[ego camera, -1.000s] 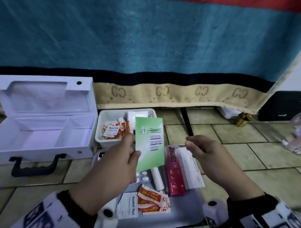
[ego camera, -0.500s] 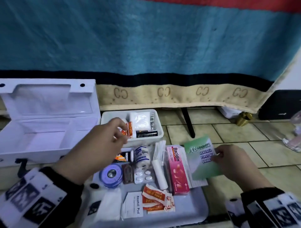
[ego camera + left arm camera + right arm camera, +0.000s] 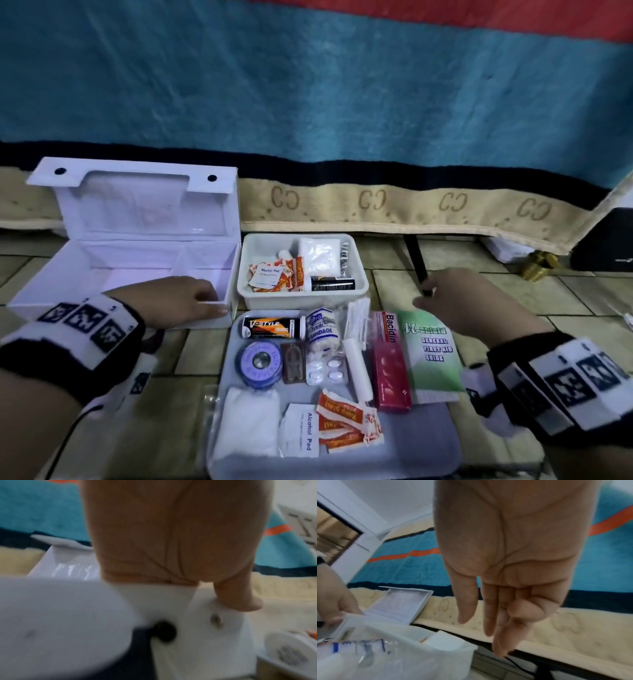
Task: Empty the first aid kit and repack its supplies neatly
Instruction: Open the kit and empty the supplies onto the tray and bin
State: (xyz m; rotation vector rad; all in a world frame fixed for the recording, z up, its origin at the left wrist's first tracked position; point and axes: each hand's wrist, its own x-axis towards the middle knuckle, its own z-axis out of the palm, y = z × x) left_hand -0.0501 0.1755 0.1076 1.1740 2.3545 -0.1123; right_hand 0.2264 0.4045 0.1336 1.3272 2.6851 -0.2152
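The white first aid kit stands open and empty at the left, lid up. My left hand grips its front wall at the right corner; the left wrist view shows the thumb on the outer face of the kit and the fingers over the rim. My right hand hovers empty above the green first aid guide, its fingers straight. The guide lies on the grey tray beside the pink Bacidin box.
A white bin behind the tray holds plasters, an alcohol pad, gauze and a dark tube. On the tray lie a bandage roll, blue tape, pills, plasters and gauze. A blanket-draped bed edge runs behind.
My right hand took the green guide, laid it on the tray beside the Bacidin box and let go. My left hand went from the guide past the bin to the kit's front wall.
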